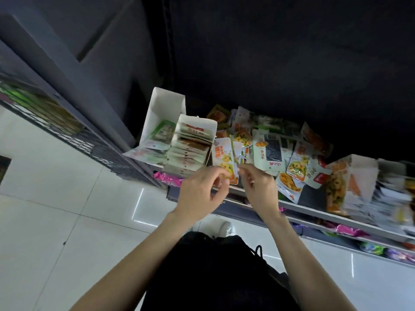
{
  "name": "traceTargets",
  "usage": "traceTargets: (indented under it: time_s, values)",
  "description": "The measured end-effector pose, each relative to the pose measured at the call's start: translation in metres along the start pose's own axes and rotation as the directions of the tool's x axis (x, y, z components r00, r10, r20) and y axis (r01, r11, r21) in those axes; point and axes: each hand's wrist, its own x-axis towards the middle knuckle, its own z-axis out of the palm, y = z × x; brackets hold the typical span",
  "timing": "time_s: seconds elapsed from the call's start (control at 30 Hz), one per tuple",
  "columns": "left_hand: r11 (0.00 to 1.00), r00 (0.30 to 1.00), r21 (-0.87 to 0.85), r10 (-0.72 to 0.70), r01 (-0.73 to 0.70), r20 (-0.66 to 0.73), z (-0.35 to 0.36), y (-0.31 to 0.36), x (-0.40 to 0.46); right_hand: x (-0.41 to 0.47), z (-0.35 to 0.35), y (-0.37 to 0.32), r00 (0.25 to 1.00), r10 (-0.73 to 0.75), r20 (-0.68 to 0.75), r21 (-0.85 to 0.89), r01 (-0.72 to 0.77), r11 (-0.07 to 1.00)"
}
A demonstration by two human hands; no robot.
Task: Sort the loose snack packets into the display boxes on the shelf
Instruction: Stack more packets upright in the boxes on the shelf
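Loose snack packets (269, 144) lie in a heap on the shelf (314, 213). At the shelf's left end stand two white display boxes: one (166, 108) holds green packets, the other (197, 140) is full of white and brown packets. My left hand (202, 191) pinches an orange and yellow packet (224, 158) by its lower edge. My right hand (258, 187) grips a thin packet (237, 153) seen edge-on, right beside the first. Both hands are at the shelf's front edge, just right of the full box.
Another display box (350, 180) with orange and green print stands at the shelf's right. Lower shelves (348, 232) hold pink and purple packets. A dark wire rack (67, 122) stands to the left. White tiled floor (67, 209) lies below.
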Motion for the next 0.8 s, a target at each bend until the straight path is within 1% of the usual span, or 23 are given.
traceTargets:
  time_s: [0.07,0.1,0.17,0.3,0.4,0.47,0.6,0.63,0.73,0.8]
  values:
    - [0.994,0.981,-0.001,-0.108,0.11,0.162,0.039,0.003,-0.002,-0.01,-0.003,0.034,0.991,0.121,0.049,-0.066,-0.117,0.991]
    - [0.984,0.957,0.048,-0.178,0.171,0.231,0.057,0.002,-0.002,-0.012,-0.004,0.047,0.983,0.161,0.082,-0.107,-0.152,0.982]
    - [0.948,0.905,0.194,-0.304,0.254,0.299,0.089,-0.009,0.0,-0.012,0.0,0.067,0.962,0.215,0.167,-0.209,-0.179,0.961]
    - [0.807,0.779,0.452,-0.543,0.38,0.314,0.13,-0.033,0.008,-0.004,0.003,0.09,0.888,0.285,0.361,-0.401,-0.128,0.907]
    - [0.716,0.712,0.544,-0.646,0.438,0.276,0.145,-0.04,0.014,0.002,0.001,0.095,0.841,0.316,0.44,-0.423,-0.117,0.899]
    - [0.701,0.705,0.576,-0.652,0.42,0.279,0.15,-0.039,0.017,0.004,0.0,0.095,0.84,0.308,0.447,-0.422,-0.105,0.9]
    - [0.769,0.753,0.584,-0.54,0.261,0.375,0.153,-0.038,0.017,0.006,-0.004,0.096,0.879,0.264,0.396,-0.374,-0.108,0.921]
    - [0.78,0.762,0.574,-0.525,0.251,0.38,0.153,-0.038,0.016,0.007,-0.005,0.097,0.887,0.252,0.388,-0.352,-0.111,0.929]
    - [0.783,0.775,0.53,-0.543,0.327,0.324,0.151,-0.038,0.018,0.008,-0.007,0.097,0.901,0.232,0.366,-0.277,-0.133,0.952]
    - [0.758,0.761,0.528,-0.582,0.382,0.286,0.15,-0.034,0.023,0.011,-0.009,0.095,0.915,0.214,0.343,-0.225,-0.142,0.964]
